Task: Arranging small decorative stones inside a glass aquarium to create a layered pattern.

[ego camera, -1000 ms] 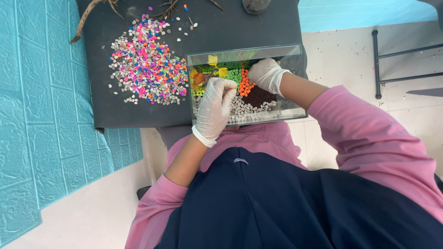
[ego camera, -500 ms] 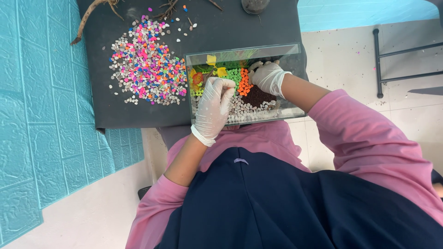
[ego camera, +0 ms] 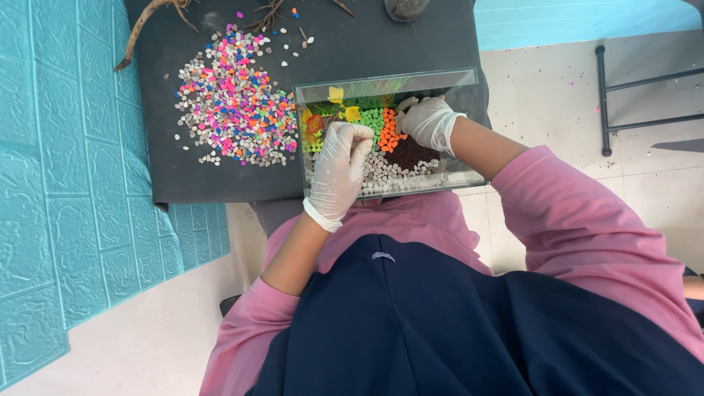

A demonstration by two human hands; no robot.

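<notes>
A small clear glass tank (ego camera: pixel 462 81) stands on a dark mat (ego camera: pixel 220 183), holding bands of green, orange, dark brown and white gravel plus yellow and orange plastic plants. My left hand (ego camera: pixel 339 172), in a white glove, hovers over the tank's left side with its fingers curled in above the white gravel (ego camera: pixel 392 176); I cannot see anything in it. Gloved too, my right hand (ego camera: pixel 431 122) reaches into the tank from the right. Its fingertips are bunched at the orange gravel strip (ego camera: pixel 389 136), and what they pinch is hidden.
A loose heap of mixed pink, white and multicoloured pebbles (ego camera: pixel 235 106) lies on the mat left of the tank. Driftwood twigs (ego camera: pixel 150 18) sit at the mat's far edge. A teal brick-pattern panel (ego camera: pixel 66 183) lies to the left, and a black metal frame (ego camera: pixel 638 88) to the right.
My right hand has shifted slightly further into the tank toward the orange strip. The fingers of my left hand have curled in tighter over the white gravel.
</notes>
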